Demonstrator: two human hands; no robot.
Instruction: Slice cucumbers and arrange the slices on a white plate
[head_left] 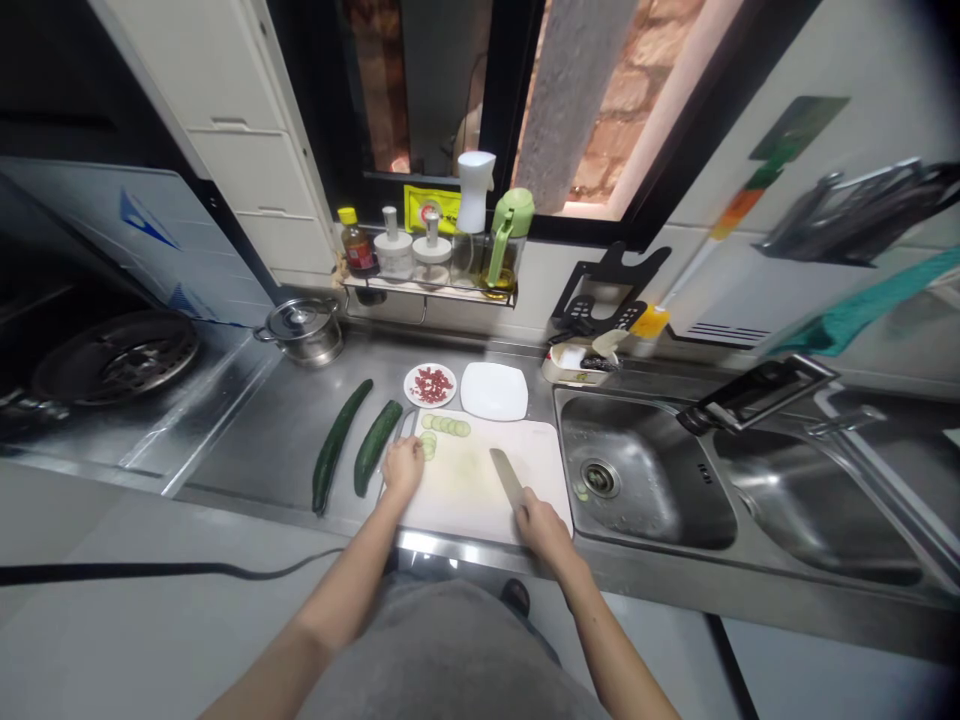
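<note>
The white cutting board (480, 505) lies on the counter in front of me. My right hand (541, 522) is wrapped round the handle of a knife (506, 475), whose blade points away from me over the board. At the board's left edge, my left hand (405, 466) has its fingers curled against a small stack of cucumber slices (428, 444); the fingertips are partly hidden. A row of cucumber slices (446, 426) lies along the far edge. Two cucumbers, a longer one (339, 450) and a shorter one (376, 448), rest left of the board.
Behind the board stand a plate of chopped red pieces (433, 384) and a white square plate (493, 391). A double sink (645, 470) adjoins on the right. A lidded pot (304, 332) and a wok (116, 360) are leftward. A shelf (427, 288) of bottles hangs behind.
</note>
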